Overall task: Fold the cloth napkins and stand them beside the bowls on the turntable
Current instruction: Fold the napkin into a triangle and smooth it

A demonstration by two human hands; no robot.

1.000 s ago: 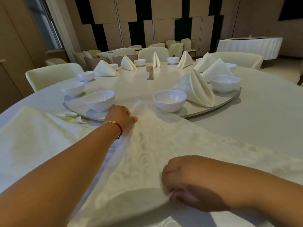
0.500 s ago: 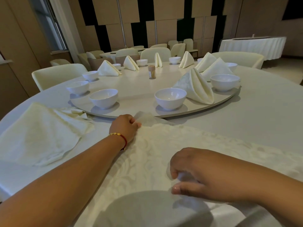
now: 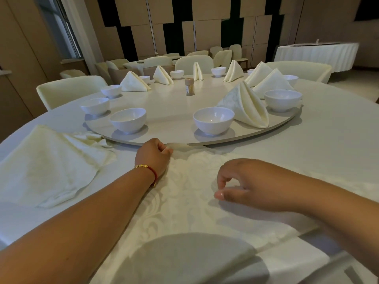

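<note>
A cream patterned napkin (image 3: 184, 203) lies spread flat on the table in front of me. My left hand (image 3: 152, 155) pinches its far corner right at the edge of the turntable (image 3: 174, 107). Over the middle of the napkin my right hand (image 3: 238, 184) hovers with loosely curled fingers and holds nothing. On the turntable's near side stand two white bowls, one ahead (image 3: 213, 119) and one to the left (image 3: 128, 119). A folded napkin (image 3: 246, 107) stands right of the nearer bowl.
Several unfolded napkins (image 3: 47, 165) lie in a pile at my left. More bowls and standing folded napkins ring the turntable, with a small brown toothpick holder (image 3: 189, 86) at its centre. Cream chairs surround the table.
My left hand drew the napkin's far corner back off the turntable onto the table, and the cloth settled flat. My right hand let go of the near edge and lifted.
</note>
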